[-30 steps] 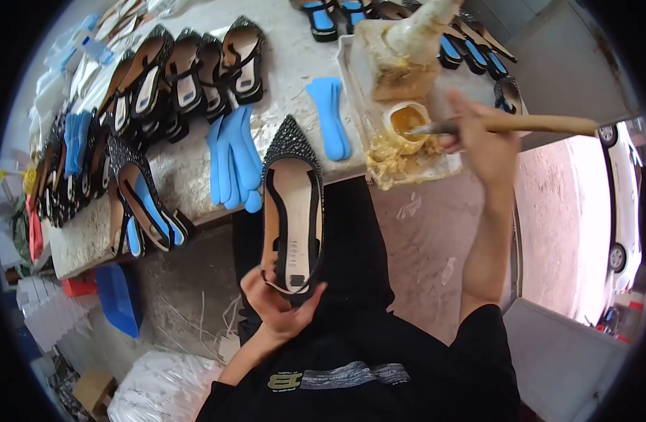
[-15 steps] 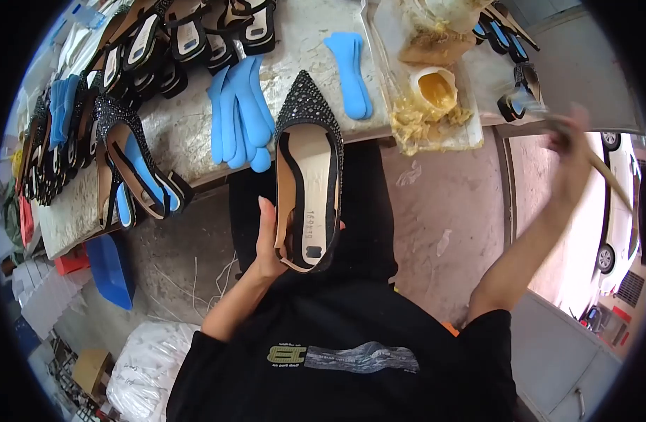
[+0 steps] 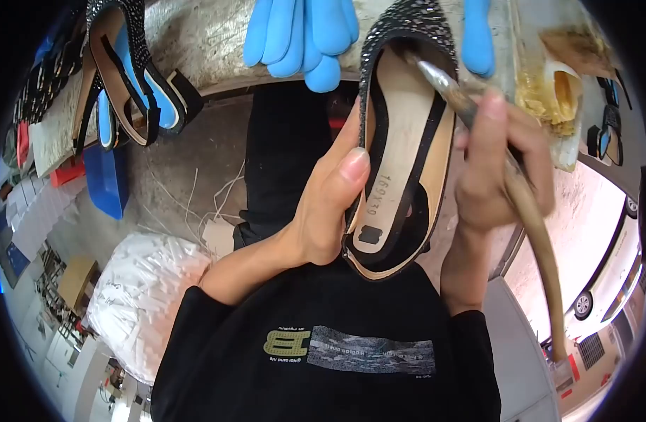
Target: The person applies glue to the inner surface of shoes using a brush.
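Note:
My left hand [image 3: 330,200] grips a black slingback shoe [image 3: 404,133] from its left side, thumb on the edge and the other fingers hidden beneath. The shoe has a glittery, studded toe and a pale inner sole with printed digits near the heel. My right hand [image 3: 502,165] is closed around a brush [image 3: 537,225] with a long, curved wooden handle and a metal ferrule. Its tip reaches inside the shoe's toe part, where the bristles are hard to make out. Blue insoles [image 3: 302,39] lie on the table beyond the shoe, with another blue insole [image 3: 477,42] to the right.
An open cup of yellowish glue [image 3: 563,95] sits on a smeared tray at the right. Slingback shoes with blue insoles [image 3: 129,81] rest at the table's left edge. Below are a blue bin [image 3: 106,183] and a filled white plastic bag [image 3: 143,295].
My right hand has swung in from the far right, bringing the brush into the shoe. The shoe, still in my left hand, now appears larger and farther right; the view has shifted.

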The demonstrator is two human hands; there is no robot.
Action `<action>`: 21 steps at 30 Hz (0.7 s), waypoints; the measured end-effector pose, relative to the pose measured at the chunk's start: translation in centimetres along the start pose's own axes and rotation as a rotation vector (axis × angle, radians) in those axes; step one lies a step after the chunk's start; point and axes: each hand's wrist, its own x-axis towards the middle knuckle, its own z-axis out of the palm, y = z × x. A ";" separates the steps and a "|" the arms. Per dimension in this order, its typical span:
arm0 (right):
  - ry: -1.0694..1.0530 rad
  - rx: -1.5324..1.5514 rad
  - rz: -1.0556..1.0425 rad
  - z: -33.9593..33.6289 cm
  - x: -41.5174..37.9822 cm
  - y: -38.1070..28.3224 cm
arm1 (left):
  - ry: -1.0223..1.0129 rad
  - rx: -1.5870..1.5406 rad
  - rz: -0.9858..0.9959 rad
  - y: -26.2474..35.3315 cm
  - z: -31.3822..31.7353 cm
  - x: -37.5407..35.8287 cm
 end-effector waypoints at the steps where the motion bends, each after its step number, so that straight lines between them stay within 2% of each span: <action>1: -0.017 0.021 -0.006 -0.1 0.0 0.0 | -0.014 0.033 0.043 0.1 -0.3 0.2; 4: -0.053 0.071 -0.025 -0.5 0.5 -0.5 | -0.075 0.139 0.165 0.2 -1.1 0.8; 7: -0.078 0.135 0.050 -0.5 1.2 -1.4 | -0.079 0.187 0.146 0.4 -1.7 0.9; 9: 0.036 0.238 0.327 -0.1 1.2 -2.3 | -0.075 0.238 0.143 0.4 -2.0 1.0; 14: 0.046 0.251 0.455 -0.2 1.7 -3.4 | -0.085 0.253 0.195 0.5 -2.4 1.3; 21: -0.024 0.205 0.528 -1.3 2.2 -3.7 | -0.054 0.378 0.198 1.0 -2.4 1.8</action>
